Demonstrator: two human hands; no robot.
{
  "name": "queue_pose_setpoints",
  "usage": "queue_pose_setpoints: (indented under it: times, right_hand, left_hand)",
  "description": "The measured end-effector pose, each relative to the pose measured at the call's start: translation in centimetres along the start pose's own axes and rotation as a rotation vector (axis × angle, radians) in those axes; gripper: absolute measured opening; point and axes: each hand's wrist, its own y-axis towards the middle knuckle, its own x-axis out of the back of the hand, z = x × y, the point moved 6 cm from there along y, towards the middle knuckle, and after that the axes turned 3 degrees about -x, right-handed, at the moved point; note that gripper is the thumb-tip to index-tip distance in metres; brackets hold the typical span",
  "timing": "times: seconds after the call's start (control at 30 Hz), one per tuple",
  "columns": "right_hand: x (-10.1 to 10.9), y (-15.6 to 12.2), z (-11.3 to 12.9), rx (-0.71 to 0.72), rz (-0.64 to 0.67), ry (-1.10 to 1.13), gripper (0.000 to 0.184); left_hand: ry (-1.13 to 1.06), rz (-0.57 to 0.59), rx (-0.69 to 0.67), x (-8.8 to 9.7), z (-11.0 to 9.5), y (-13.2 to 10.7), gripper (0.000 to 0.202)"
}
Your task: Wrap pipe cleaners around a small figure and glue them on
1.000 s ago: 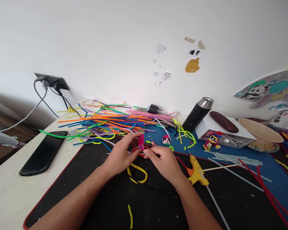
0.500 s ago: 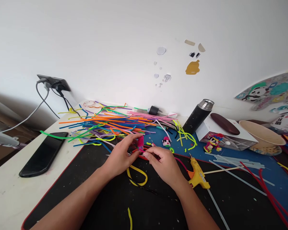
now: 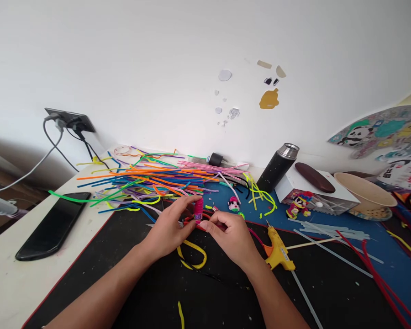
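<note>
My left hand (image 3: pixel 171 224) is closed around a small upright roll of magenta pipe cleaner (image 3: pixel 199 208), its index finger over the top and its thumb near the bottom. Close beside it, my right hand (image 3: pixel 231 235) pinches a pink-red pipe cleaner strand at the roll's lower end; a length of this strand (image 3: pixel 256 235) trails out to the right. Behind the hands, red scissor-like handles show in part. A bent yellow pipe cleaner (image 3: pixel 200 256) lies on the black mat just below the hands. A small pink-capped figure (image 3: pixel 233 204) sits behind my right hand.
A yellow glue gun (image 3: pixel 278 249) lies right of my hands, near clear glue sticks (image 3: pixel 332 229). A heap of coloured pipe cleaners (image 3: pixel 150 176) spreads along the wall. A black phone (image 3: pixel 53 226) lies left; a black flask (image 3: pixel 279 169), white box (image 3: pixel 342 201) and beige bowl (image 3: pixel 366 192) stand right.
The view has shifted slightly, so the whole scene sits a little further left. Both hands remain at the magenta roll, with the right fingers moved slightly at its lower end.
</note>
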Motion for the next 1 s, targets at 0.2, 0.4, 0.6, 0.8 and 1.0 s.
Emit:
queue_pose_setpoints:
  times: [0.2, 0.4, 0.6, 0.8, 1.0]
  right_hand:
    - [0.0, 0.1, 0.0, -0.032, 0.006, 0.033, 0.039]
    - [-0.1, 0.0, -0.3, -0.047, 0.015, 0.041, 0.039]
    - [-0.2, 0.1, -0.4, -0.048, 0.017, 0.044, 0.038]
    - [0.4, 0.0, -0.2, -0.035, -0.011, 0.113, 0.041]
    - [-0.2, -0.8, 2.6, -0.027, 0.036, 0.302, 0.033]
  left_hand:
    - [0.009, 0.002, -0.019, 0.0, 0.0, -0.1, 0.05]
    - [-0.004, 0.028, -0.018, -0.1, -0.4, -0.1, 0.048]
    - [-0.028, 0.043, -0.026, -0.1, -0.5, -0.1, 0.049]
    - [-0.107, 0.034, 0.062, -0.5, 0.6, 0.0, 0.051]
    - [-0.296, -0.072, 0.179, -0.7, 1.9, 0.4, 0.05]
